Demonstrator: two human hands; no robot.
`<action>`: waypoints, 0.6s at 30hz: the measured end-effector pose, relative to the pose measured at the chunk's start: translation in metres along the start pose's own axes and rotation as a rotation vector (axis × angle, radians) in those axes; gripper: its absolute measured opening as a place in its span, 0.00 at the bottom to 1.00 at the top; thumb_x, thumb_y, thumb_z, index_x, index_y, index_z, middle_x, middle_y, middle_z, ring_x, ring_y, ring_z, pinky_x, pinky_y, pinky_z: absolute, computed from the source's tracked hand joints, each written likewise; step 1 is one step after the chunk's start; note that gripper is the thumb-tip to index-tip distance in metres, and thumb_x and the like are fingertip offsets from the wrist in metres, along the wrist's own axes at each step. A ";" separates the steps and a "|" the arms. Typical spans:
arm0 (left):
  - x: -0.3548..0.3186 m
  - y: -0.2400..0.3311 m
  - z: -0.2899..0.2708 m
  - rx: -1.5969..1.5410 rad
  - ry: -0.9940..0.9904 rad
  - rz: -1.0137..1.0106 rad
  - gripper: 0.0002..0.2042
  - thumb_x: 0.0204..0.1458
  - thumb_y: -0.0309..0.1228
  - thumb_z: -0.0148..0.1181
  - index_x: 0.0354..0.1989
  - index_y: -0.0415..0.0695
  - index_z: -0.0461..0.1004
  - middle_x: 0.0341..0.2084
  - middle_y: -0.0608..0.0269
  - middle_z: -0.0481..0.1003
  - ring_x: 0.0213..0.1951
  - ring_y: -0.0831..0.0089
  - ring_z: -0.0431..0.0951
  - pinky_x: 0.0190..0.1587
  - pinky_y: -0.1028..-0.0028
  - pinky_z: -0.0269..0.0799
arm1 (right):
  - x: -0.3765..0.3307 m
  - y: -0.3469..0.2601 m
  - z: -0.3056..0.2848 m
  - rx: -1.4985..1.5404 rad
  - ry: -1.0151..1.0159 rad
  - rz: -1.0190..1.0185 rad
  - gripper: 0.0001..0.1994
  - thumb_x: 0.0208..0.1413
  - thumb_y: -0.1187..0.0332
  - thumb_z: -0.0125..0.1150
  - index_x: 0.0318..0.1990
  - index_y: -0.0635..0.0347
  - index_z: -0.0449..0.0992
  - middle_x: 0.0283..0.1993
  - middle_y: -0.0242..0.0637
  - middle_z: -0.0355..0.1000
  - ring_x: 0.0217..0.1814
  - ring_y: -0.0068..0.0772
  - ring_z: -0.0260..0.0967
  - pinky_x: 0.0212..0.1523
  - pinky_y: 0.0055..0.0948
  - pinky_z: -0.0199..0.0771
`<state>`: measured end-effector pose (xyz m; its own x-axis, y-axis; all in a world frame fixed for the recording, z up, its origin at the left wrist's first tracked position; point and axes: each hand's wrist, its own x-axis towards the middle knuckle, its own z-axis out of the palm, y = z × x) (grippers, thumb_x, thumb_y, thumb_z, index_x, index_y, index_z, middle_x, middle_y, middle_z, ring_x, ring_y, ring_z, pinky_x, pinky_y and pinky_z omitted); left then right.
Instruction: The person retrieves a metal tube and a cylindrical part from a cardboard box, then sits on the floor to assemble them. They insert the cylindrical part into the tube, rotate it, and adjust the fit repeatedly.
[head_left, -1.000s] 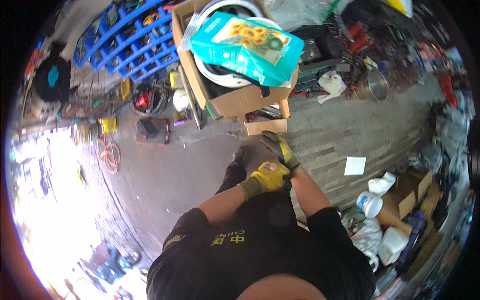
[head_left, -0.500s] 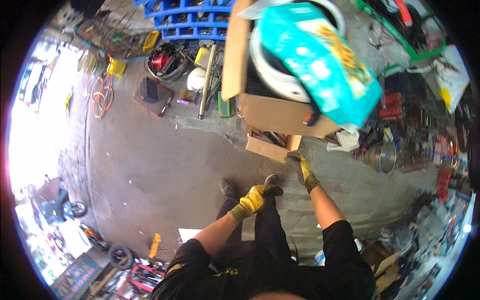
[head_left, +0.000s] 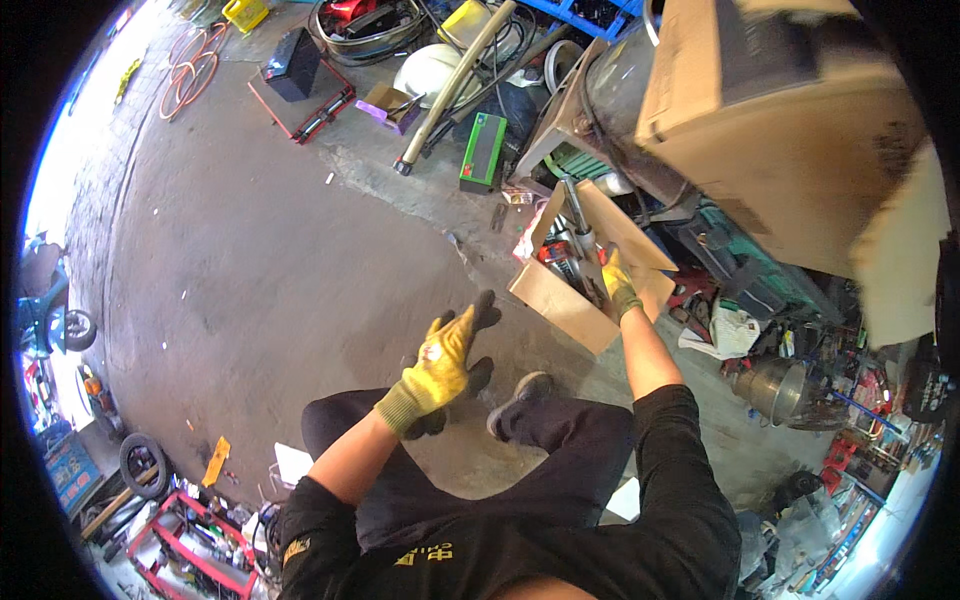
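On the floor ahead stands an open cardboard box with raised flaps, holding tools. My right hand, in a yellow glove with dark fingertips, reaches inside it. Those fingers lie among the tools and are partly hidden, so a grip cannot be made out. Close by the fingers are a metal tool with a long shaft and a red-and-black tool. My left hand, gloved the same way, hovers above the floor over my shoes, its fingers stretched out and holding nothing.
A large cardboard carton rises above a metal stand at right. Beyond the tool box lie a green-and-black battery, a long pale tube, a white helmet-like dome and a black battery. A metal pot is at right.
I have crouched lower and the view has turned, with the tool box now nearer. My right hand has gone from the box's edge into it. My left hand's fingers have stretched out.
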<state>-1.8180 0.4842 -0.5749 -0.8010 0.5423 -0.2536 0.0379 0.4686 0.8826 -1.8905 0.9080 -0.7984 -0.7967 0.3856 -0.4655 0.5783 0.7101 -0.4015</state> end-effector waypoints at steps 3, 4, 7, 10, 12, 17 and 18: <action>0.023 -0.040 0.001 0.075 0.171 0.021 0.48 0.52 0.40 0.74 0.78 0.44 0.51 0.64 0.54 0.75 0.69 0.58 0.71 0.75 0.45 0.48 | 0.044 0.027 0.036 0.007 0.086 -0.176 0.35 0.56 0.45 0.70 0.60 0.63 0.70 0.60 0.63 0.74 0.59 0.67 0.74 0.60 0.54 0.72; 0.030 -0.052 0.002 0.071 0.217 0.045 0.49 0.52 0.41 0.75 0.79 0.44 0.50 0.64 0.52 0.75 0.69 0.58 0.71 0.75 0.43 0.47 | 0.056 0.024 0.046 -0.009 0.136 -0.137 0.35 0.54 0.44 0.71 0.60 0.63 0.70 0.61 0.63 0.73 0.60 0.66 0.74 0.60 0.54 0.72; 0.054 -0.079 0.013 0.220 0.383 0.193 0.42 0.53 0.40 0.74 0.73 0.38 0.60 0.57 0.49 0.79 0.62 0.54 0.77 0.70 0.49 0.60 | 0.074 0.013 0.078 -0.032 0.267 -0.100 0.34 0.51 0.45 0.73 0.55 0.62 0.74 0.59 0.62 0.75 0.60 0.64 0.75 0.58 0.53 0.74; 0.086 -0.061 0.005 0.480 0.239 0.538 0.29 0.58 0.45 0.63 0.60 0.34 0.72 0.49 0.44 0.80 0.53 0.48 0.80 0.61 0.49 0.68 | 0.091 0.022 0.066 0.004 0.253 -0.080 0.31 0.51 0.45 0.72 0.50 0.64 0.77 0.52 0.61 0.79 0.57 0.64 0.77 0.56 0.53 0.76; 0.082 -0.025 -0.006 0.781 0.070 0.513 0.27 0.57 0.42 0.63 0.60 0.35 0.73 0.48 0.46 0.81 0.51 0.49 0.81 0.59 0.54 0.72 | 0.078 0.005 0.068 -0.120 0.245 -0.106 0.29 0.52 0.46 0.70 0.50 0.64 0.79 0.49 0.60 0.80 0.56 0.64 0.77 0.55 0.52 0.76; 0.044 0.078 0.008 1.040 -0.036 0.928 0.22 0.55 0.40 0.61 0.54 0.39 0.77 0.43 0.51 0.81 0.42 0.57 0.81 0.53 0.60 0.74 | 0.011 0.017 0.022 -0.022 0.154 -0.150 0.23 0.55 0.51 0.68 0.50 0.59 0.80 0.49 0.53 0.81 0.55 0.55 0.78 0.56 0.44 0.77; 0.036 0.085 0.011 1.055 -0.047 0.984 0.22 0.55 0.39 0.61 0.54 0.39 0.77 0.43 0.51 0.81 0.43 0.57 0.80 0.53 0.60 0.74 | -0.018 -0.005 0.005 -0.053 0.113 -0.131 0.20 0.58 0.54 0.66 0.50 0.60 0.81 0.49 0.51 0.81 0.54 0.50 0.79 0.56 0.40 0.77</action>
<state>-1.8371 0.5506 -0.5135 -0.1713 0.9549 0.2426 0.9847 0.1740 0.0106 -1.8779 0.8945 -0.7918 -0.8812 0.3492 -0.3185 0.4602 0.7877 -0.4096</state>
